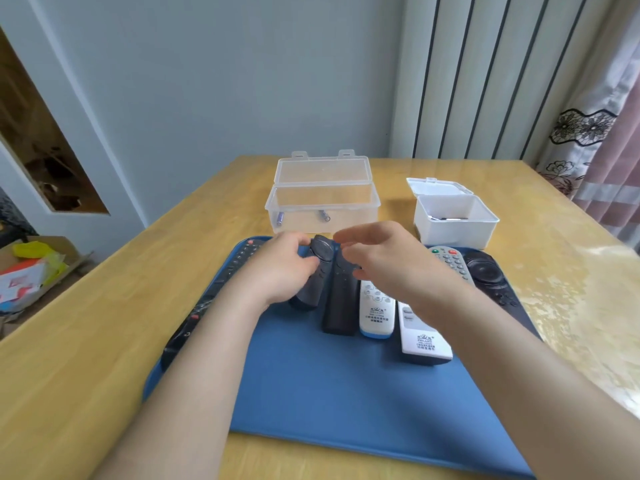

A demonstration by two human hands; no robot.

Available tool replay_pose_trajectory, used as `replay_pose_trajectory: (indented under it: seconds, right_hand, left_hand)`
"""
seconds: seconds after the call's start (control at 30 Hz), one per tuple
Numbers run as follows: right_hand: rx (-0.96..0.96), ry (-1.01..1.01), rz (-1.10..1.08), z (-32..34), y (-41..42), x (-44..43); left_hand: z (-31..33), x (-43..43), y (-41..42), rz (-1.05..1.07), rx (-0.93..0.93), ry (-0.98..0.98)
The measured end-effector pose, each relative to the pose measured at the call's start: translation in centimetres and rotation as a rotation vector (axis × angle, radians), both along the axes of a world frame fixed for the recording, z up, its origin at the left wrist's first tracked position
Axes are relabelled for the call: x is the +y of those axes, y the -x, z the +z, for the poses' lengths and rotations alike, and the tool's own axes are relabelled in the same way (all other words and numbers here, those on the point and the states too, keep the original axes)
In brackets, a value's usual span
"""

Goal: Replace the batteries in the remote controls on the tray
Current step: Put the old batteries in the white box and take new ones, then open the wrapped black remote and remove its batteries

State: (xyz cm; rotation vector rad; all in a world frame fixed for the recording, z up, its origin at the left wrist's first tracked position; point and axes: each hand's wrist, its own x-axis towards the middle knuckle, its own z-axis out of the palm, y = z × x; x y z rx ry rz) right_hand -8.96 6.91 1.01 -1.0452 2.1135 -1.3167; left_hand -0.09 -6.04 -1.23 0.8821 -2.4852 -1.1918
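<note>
My left hand [282,268] grips a small dark remote with a round top [320,252], lifted a little over the blue tray [329,386]. My right hand [379,258] hovers just right of it, fingers loosely curved, holding nothing I can see. On the tray lie a long black remote [204,303] at the left, a slim black remote [340,303], two white remotes [376,313] [424,336], a grey button remote [453,265] and a black round-pad remote [491,275].
Behind the tray stands an open clear plastic box [322,206] with two batteries [280,218] [325,215] in it. An open white box [455,220] with small items sits to its right. The wooden table [86,358] extends left; a cardboard box [34,271] lies on the floor.
</note>
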Motion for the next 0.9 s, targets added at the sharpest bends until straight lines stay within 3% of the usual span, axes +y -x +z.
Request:
replay_pose_trajectory:
  seconds: [0.17, 0.33, 0.43, 0.53, 0.73, 0.83, 0.9]
  right_hand:
    - [0.171, -0.161, 0.088, -1.1, -0.1, -0.2]
    - [0.351, -0.246, 0.133, -1.8, -0.8, -0.4]
    - [0.397, -0.279, 0.121, -2.0, -1.1, -0.4]
    - [0.477, -0.337, 0.246, -1.9, -2.0, -0.1]
    - [0.811, -0.481, 0.391, -2.8, -3.5, -0.4]
    - [0.894, -0.442, 0.319, -2.7, -3.0, -0.4]
    - [0.833, -0.406, 0.316, -2.7, -2.6, -0.4]
  left_hand:
    - [0.1, 0.6, 0.3, 0.007, -0.03, 0.039]
    - [0.3, 0.5, 0.0, 0.096, -0.222, 0.393]
    - [1.3, -0.5, -1.0, 0.191, -0.459, 0.586]
    - [1.6, -1.8, -2.1, 0.245, -0.657, 0.541]
    - [1.2, -1.8, -1.7, 0.249, -0.567, 0.531]
    - [1.1, -1.8, -1.6, 0.246, -0.489, 0.546]
    - [1.1, -2.0, -1.5, 0.232, -0.466, 0.546]
